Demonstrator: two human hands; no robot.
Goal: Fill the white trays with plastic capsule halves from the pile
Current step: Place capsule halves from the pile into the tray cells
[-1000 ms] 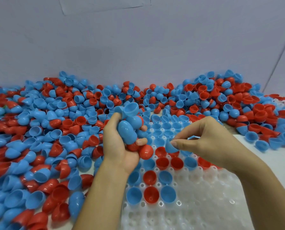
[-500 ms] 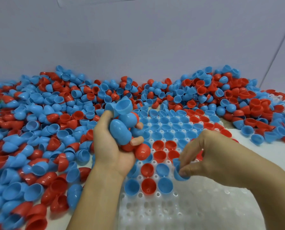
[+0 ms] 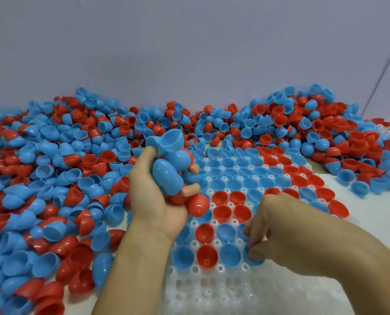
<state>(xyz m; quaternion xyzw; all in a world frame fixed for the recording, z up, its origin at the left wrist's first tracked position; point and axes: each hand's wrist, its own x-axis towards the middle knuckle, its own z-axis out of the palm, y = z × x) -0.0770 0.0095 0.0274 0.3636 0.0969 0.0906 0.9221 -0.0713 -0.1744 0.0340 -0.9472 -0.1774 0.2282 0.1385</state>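
While both hands (image 3: 157, 201) grip capsule halves (image 3: 166, 173), no writing shows.

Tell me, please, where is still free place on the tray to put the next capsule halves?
Free sockets lie on the near part of the white tray, below the last filled row and the right hand. Bare tabletop lies right of the tray. The pile on the left and along the wall is crowded.

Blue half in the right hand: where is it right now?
Head view, lower right of centre: the right hand pinches the blue half over the white tray, at the right end of the nearest filled row, beside a seated blue half.
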